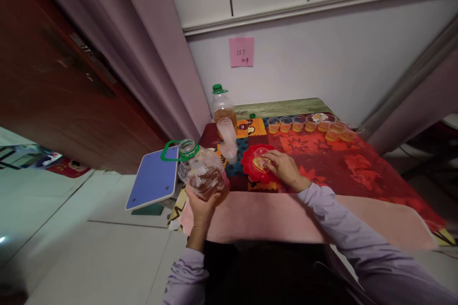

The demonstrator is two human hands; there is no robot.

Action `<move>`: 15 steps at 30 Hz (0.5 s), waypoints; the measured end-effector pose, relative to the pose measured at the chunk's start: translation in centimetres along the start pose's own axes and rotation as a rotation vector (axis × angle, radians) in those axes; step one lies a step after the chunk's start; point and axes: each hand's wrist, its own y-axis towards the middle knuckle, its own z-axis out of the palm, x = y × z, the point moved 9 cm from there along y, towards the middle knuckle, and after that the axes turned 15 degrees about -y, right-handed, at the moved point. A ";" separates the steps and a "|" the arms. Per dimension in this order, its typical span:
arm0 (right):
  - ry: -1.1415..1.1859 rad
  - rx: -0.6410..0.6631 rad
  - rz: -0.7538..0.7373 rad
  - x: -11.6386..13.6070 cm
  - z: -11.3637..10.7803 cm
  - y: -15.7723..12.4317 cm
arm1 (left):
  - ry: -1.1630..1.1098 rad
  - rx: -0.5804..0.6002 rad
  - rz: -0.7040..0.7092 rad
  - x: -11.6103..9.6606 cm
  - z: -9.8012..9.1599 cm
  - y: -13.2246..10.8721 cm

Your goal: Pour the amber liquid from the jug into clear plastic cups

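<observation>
My left hand (201, 204) is closed round the side of a large clear plastic jug (203, 171). The jug is tilted, uncapped, with a green handle at its neck and amber liquid inside. Over a red scalloped plate (246, 164), my right hand (284, 167) pinches a small clear plastic cup (263, 158). Whether liquid is in this cup I cannot tell. Between the two hands, further back, lie stacked clear cups (226, 133). Several cups with yellow-orange liquid (298, 124) stand in a row at the back right of the table.
A second jug (222, 105) with a green cap stands at the back left, near a loose green cap (252, 116). A pink cloth (272, 214) covers the table's front edge. Left of the table is a blue-topped stool (153, 176). The wall (286, 66) rises behind.
</observation>
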 end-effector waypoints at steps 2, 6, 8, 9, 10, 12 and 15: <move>0.056 -0.079 0.009 0.1 -1.0 -0.6 | -0.020 -0.003 -0.010 -1.0 0.2 0.3; 0.310 -0.314 0.196 0.0 -2.9 -2.7 | 0.071 -0.008 -0.043 -2.9 0.6 0.7; 0.481 -0.324 0.278 0.9 -2.1 -3.9 | 0.098 -0.002 -0.051 -3.6 0.8 0.9; 0.560 -0.294 0.286 1.9 -1.5 -4.3 | 0.103 -0.008 -0.049 -4.0 0.8 0.9; 0.629 -0.252 0.272 3.2 -0.7 -4.7 | 0.107 -0.013 -0.048 -4.2 0.8 1.0; 0.740 -0.151 0.220 5.9 0.6 -5.3 | 0.114 -0.018 -0.046 -4.7 0.9 0.9; 0.879 -0.010 0.176 9.1 2.3 -5.9 | 0.142 -0.016 -0.043 -5.5 1.0 0.7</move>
